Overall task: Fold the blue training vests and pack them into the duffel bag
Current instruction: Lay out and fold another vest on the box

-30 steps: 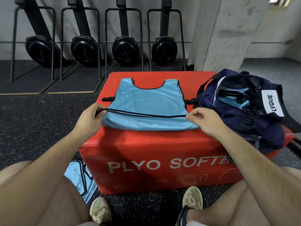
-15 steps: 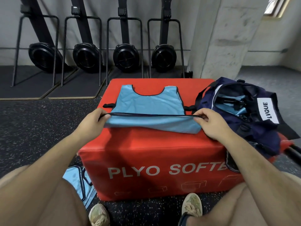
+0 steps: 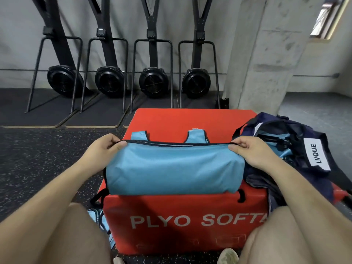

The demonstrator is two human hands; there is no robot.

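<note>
A light blue training vest [image 3: 175, 168] with black trim lies on the red plyo box [image 3: 190, 119], its lower half doubled over toward the shoulder straps. My left hand [image 3: 103, 151] pinches the black hem at the vest's left corner. My right hand [image 3: 247, 151] pinches the same hem at the right corner. The navy duffel bag [image 3: 304, 149] sits open on the box's right side, touching the vest's right edge, with blue fabric showing inside. Another blue vest [image 3: 97, 220] lies on the floor by the box's left front corner, mostly hidden by my leg.
Several black fan machines on stands [image 3: 152, 82] line the back wall on dark mats. A concrete pillar [image 3: 266, 54] rises behind the box to the right. Speckled rubber floor [image 3: 47, 159] spreads to the left. My knees and shoes flank the box's front.
Both hands have carried the vest's bottom hem away from me, up over the body toward the shoulder straps. The folded half now covers most of the vest.
</note>
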